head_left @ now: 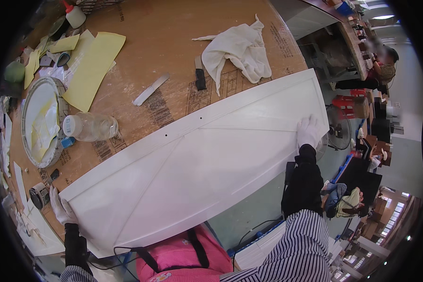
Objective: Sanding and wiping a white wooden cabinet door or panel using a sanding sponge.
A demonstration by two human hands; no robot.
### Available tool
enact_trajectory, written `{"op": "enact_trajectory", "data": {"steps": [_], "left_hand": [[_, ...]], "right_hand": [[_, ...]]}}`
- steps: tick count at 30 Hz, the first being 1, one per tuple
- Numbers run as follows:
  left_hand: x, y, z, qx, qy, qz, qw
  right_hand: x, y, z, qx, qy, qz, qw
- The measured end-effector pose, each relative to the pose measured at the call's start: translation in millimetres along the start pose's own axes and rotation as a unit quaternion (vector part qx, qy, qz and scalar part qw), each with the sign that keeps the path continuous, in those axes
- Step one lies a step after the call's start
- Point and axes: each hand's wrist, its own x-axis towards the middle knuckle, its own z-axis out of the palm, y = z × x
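A long white panel with a raised border, slanting grooves and two small dark holes lies across the table's near edge and overhangs it. My left hand, in a white glove, rests against the panel's left end with its fingers stretched out. My right hand, also gloved, lies on the panel near its right end, fingers extended. Beyond the panel are a crumpled white cloth, a putty knife and a black-handled scraper. A small dark jar stands close to my left hand.
On the brown-covered table, a clear bottle lies beside a round white lid. Yellow sandpaper sheets and a red-tipped bottle sit farther back. At right are a floor fan, red stools and other people.
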Motion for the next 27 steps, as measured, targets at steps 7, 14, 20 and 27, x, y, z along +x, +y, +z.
{"op": "enact_trajectory", "data": {"steps": [7, 14, 20, 27], "left_hand": [[-2, -11, -11, 0.011, -0.002, -0.004, 1.000], [-7, -20, -21, 0.027, -0.012, -0.014, 0.999], [13, 39, 37, -0.060, 0.001, 0.008, 0.998], [5, 19, -34, 0.007, 0.020, 0.002, 1.000]], "right_hand": [[-145, -175, -80, 0.259, 0.091, -0.175, 0.945], [-117, -105, -26, 0.268, 0.077, -0.220, 0.935], [6, 84, 50, 0.107, 0.179, -0.072, 0.975], [-226, -188, -87, 0.277, 0.071, -0.254, 0.924]]}}
